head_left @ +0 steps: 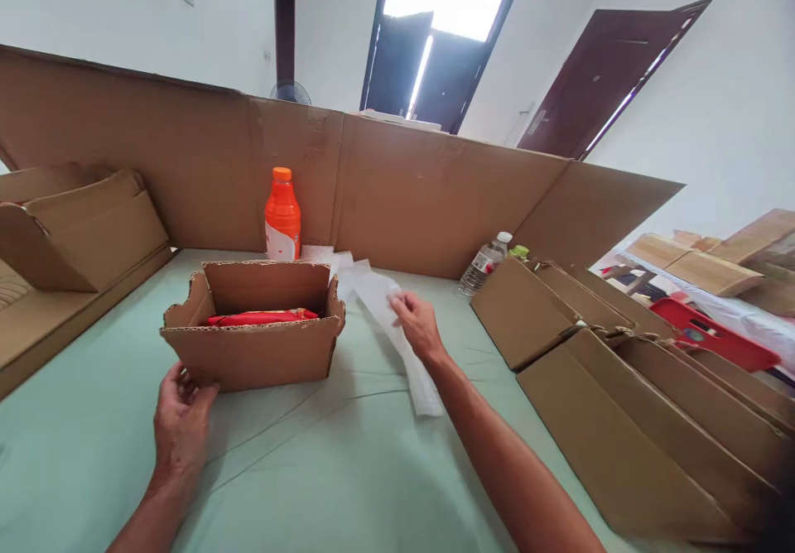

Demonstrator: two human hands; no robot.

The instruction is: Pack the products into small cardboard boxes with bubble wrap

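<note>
An open corrugated cardboard box [252, 334], with ragged, wavy cut edges, sits on the desk [348, 470], which is covered by a smooth pale green cloth. Inside the box lies a flat red packet [261, 318]. The left hand [180, 420] rests against the box's near left corner, fingers loosely curled on the cardboard, grasping nothing. Just right of the box, the right hand [417, 324] pinches a long, thin white paper strip [397, 334] lying limp on the cloth. Behind the box stands a glossy orange plastic bottle [282, 215] before a tall cardboard wall [397, 180]. Farther right of the box, flat folded cartons [627, 404] lean in a row beside a clear water bottle [485, 264].
</note>
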